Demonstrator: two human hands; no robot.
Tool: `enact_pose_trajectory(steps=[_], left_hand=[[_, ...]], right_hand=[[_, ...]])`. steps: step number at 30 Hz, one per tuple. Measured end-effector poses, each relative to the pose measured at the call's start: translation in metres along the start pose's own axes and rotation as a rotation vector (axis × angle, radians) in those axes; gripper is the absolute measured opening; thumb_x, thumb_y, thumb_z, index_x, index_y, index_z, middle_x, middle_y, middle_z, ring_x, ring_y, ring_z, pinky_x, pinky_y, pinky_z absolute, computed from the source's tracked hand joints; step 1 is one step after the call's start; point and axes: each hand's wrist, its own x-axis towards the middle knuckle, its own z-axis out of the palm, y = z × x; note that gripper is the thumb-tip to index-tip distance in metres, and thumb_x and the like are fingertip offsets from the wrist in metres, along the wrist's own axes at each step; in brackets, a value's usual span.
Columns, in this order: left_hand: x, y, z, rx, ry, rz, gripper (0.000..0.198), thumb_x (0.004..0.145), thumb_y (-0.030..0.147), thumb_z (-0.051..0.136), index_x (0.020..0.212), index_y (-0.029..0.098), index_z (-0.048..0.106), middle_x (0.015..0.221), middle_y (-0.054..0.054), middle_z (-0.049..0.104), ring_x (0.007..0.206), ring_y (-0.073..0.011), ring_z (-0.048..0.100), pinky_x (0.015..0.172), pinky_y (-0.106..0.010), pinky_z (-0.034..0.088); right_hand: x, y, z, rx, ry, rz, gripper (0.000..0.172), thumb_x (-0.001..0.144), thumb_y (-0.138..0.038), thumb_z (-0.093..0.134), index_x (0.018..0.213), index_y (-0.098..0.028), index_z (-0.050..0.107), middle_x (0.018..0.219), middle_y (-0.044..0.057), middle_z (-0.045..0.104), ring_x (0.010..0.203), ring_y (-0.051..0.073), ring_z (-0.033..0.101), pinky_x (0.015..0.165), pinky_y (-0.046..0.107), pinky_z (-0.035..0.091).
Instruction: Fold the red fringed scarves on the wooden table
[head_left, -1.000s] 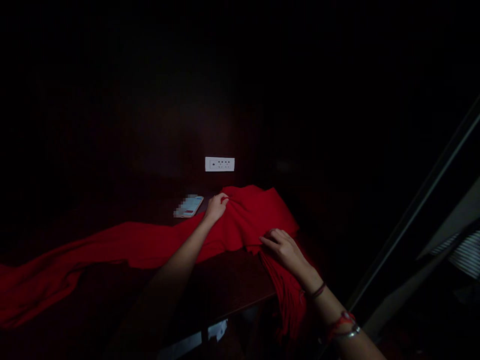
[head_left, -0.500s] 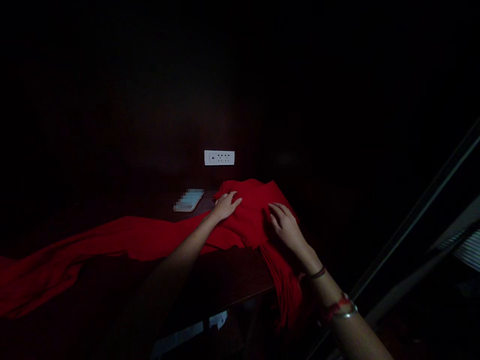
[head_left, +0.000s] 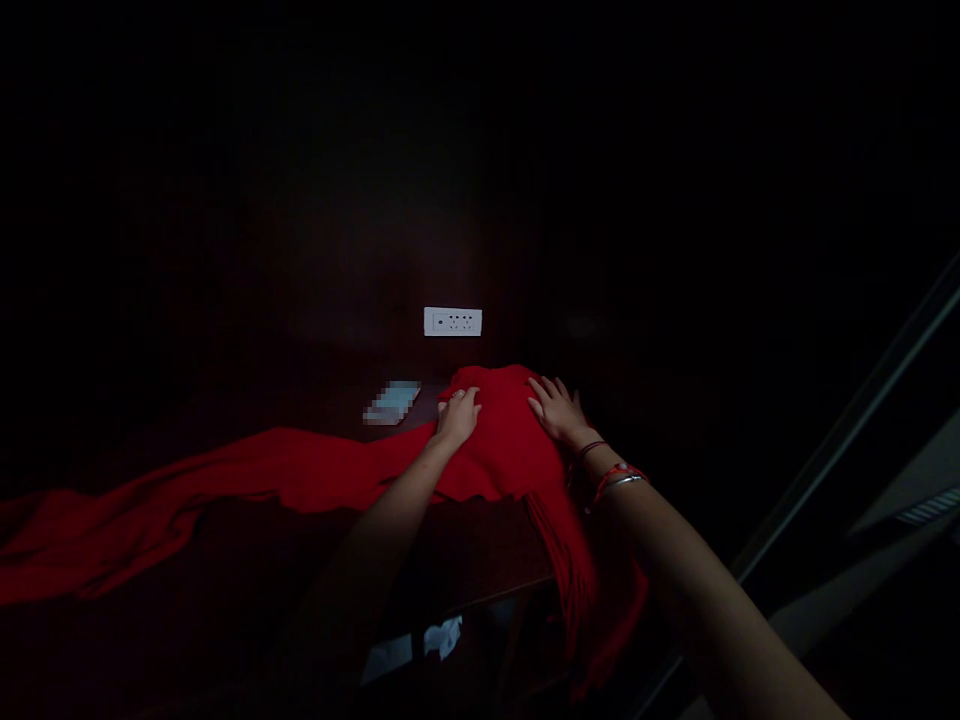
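Note:
A long red fringed scarf (head_left: 502, 450) lies across a dark wooden table (head_left: 480, 550), spread broad at the right and trailing off to the left in loose folds. Its fringe hangs over the table's front edge. On the left part of the broad section rests my left hand (head_left: 459, 415), fingers slightly bent on the cloth and not gripping it. My right hand (head_left: 556, 408) lies on the right side of the cloth with its fingers spread. Bracelets circle the right wrist.
A phone-like flat object (head_left: 391, 402), blurred out, lies on the table left of the scarf. A white socket plate (head_left: 453, 321) is on the dark wall behind. Pale things (head_left: 442, 638) show under the table. A slanting rail (head_left: 840, 470) runs at the right.
My right hand has moved forward and come down flat on the scarf with its fingers spread. My left hand stays on the cloth. The view has shifted slightly left.

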Motion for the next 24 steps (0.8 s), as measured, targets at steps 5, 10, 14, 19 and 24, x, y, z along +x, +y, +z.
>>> enact_pose_trajectory(steps=[5,10,14,19,24], left_hand=[[-0.027,-0.040,-0.016,0.176,-0.065,-0.075,0.046,0.082,0.031,0.036,0.125,0.019,0.027,0.118,-0.016,0.040,0.106,-0.0285,0.039,0.081,-0.044,0.032],[-0.062,-0.087,-0.046,0.224,-0.136,-0.103,0.057,0.080,0.048,0.032,0.129,0.022,0.019,0.130,-0.016,0.024,0.117,-0.0324,0.024,0.087,-0.049,0.026],[-0.094,-0.117,-0.064,0.170,-0.204,0.017,0.058,0.079,0.049,0.033,0.128,0.021,0.022,0.132,-0.013,0.020,0.121,-0.0285,0.018,0.093,-0.045,0.022],[-0.115,-0.138,-0.082,-0.011,-0.389,0.223,0.070,0.073,0.052,0.043,0.130,0.021,0.017,0.132,-0.010,0.020,0.119,-0.0225,0.023,0.096,-0.035,0.023],[-0.110,-0.139,-0.088,-0.099,-0.393,0.333,0.079,0.064,0.041,0.058,0.129,0.021,0.019,0.129,-0.009,0.024,0.116,-0.0217,0.028,0.095,-0.033,0.025]], right_hand=[[-0.010,-0.011,-0.010,0.015,0.084,0.044,0.053,0.084,-0.045,0.015,0.131,-0.021,0.015,0.137,0.007,0.015,0.123,0.030,0.009,0.091,0.055,0.018],[-0.034,-0.076,-0.036,0.016,0.183,-0.304,0.058,0.081,-0.052,0.016,0.132,-0.024,0.012,0.138,0.003,0.008,0.124,0.029,0.001,0.093,0.056,0.007],[-0.054,-0.115,-0.025,0.121,-0.036,-0.573,0.062,0.079,-0.056,0.018,0.130,-0.022,0.019,0.136,0.007,0.018,0.123,0.028,0.010,0.095,0.051,0.014],[-0.067,-0.116,0.008,0.124,-0.265,-0.697,0.052,0.082,-0.046,0.025,0.126,-0.018,0.032,0.128,0.012,0.035,0.117,0.024,0.029,0.095,0.046,0.018],[-0.071,-0.129,-0.013,0.137,-0.237,-0.723,0.039,0.083,-0.032,0.031,0.115,-0.015,0.045,0.115,0.013,0.048,0.105,0.021,0.044,0.090,0.038,0.029]])
